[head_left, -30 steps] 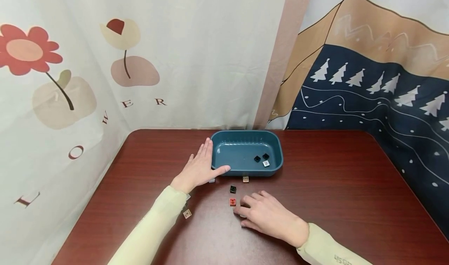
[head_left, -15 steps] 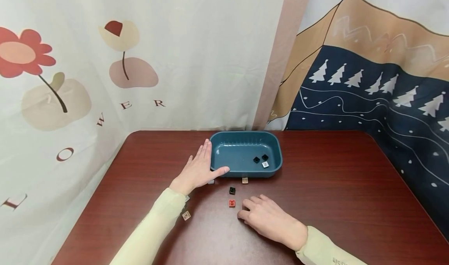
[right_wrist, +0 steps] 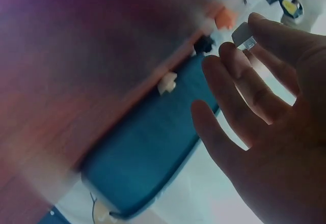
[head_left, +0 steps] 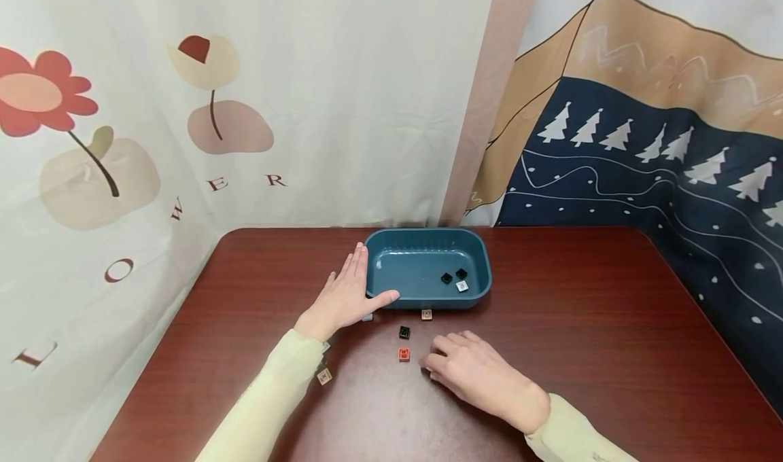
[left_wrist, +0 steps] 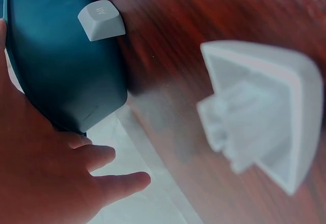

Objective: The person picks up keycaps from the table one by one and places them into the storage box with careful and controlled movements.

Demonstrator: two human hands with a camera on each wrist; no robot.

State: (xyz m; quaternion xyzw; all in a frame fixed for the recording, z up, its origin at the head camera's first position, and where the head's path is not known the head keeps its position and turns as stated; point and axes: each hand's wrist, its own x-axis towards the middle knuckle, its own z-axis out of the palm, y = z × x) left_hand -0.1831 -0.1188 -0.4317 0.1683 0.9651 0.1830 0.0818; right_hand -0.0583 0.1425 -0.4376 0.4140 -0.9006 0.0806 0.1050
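Note:
My right hand (head_left: pixel 483 382) hovers just above the table, right of a red keycap (head_left: pixel 404 354). In the right wrist view, a small grey-white keycap (right_wrist: pixel 243 34) is pinched between its thumb and a finger; the head view hides it. My left hand (head_left: pixel 347 293) lies flat against the left end of a blue-green plastic basin (head_left: pixel 404 282), its thumb over the near rim. Inside the basin are two black keycaps (head_left: pixel 447 278) and a white keycap (head_left: pixel 461 286). A black keycap (head_left: pixel 404 332) and a beige keycap (head_left: pixel 427 314) sit between the basin and the red one.
A grey keycap marked Alt (left_wrist: pixel 102 20) lies close to the basin's near wall. Beside my left forearm are a beige keycap (head_left: pixel 324 377) and a pale upturned keycap (left_wrist: pixel 265 107), partly hidden by the sleeve. Printed curtains (head_left: pixel 367 109) hang behind the brown table (head_left: pixel 581 299).
The grey-white keycap under my right fingers has left the tabletop and is in that hand, which has shifted slightly right. My left hand stays at the basin.

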